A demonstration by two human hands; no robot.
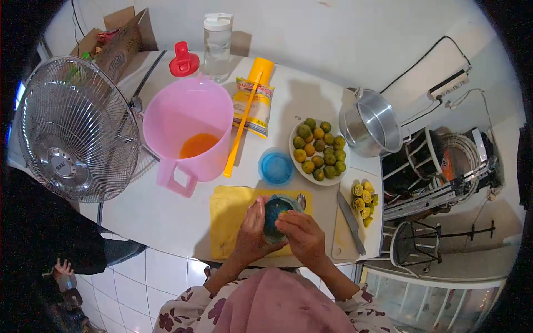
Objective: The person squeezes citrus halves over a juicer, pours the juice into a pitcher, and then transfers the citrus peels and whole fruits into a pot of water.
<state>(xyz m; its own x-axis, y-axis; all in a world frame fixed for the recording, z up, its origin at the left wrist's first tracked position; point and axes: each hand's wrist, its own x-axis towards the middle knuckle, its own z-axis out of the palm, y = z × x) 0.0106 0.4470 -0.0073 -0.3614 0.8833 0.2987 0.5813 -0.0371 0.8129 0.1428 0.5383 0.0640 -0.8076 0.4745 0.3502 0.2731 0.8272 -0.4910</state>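
A teal bowl (273, 213) is over the yellow cloth (225, 222) at the table's front edge. My left hand (254, 230) is wrapped round the bowl's left side. My right hand (301, 233) is closed at its right rim, with a bit of green and yellow fruit at the fingertips, mostly hidden. A spoon (301, 201) lies just beyond my right hand. Behind the bowl stands a blue dish (276, 168). Halved citrus (363, 198) and a knife (351, 222) lie on a cutting board (340, 244) to the right.
A plate (300, 167) of small green citrus stands beside a metal pot (373, 122). On the left are a pink pitcher (189, 111) with orange liquid, a fan (78, 133), a yellow ladle (241, 133), a packet (258, 108) and a bottle (217, 47). Another person's hand (64, 267) shows lower left.
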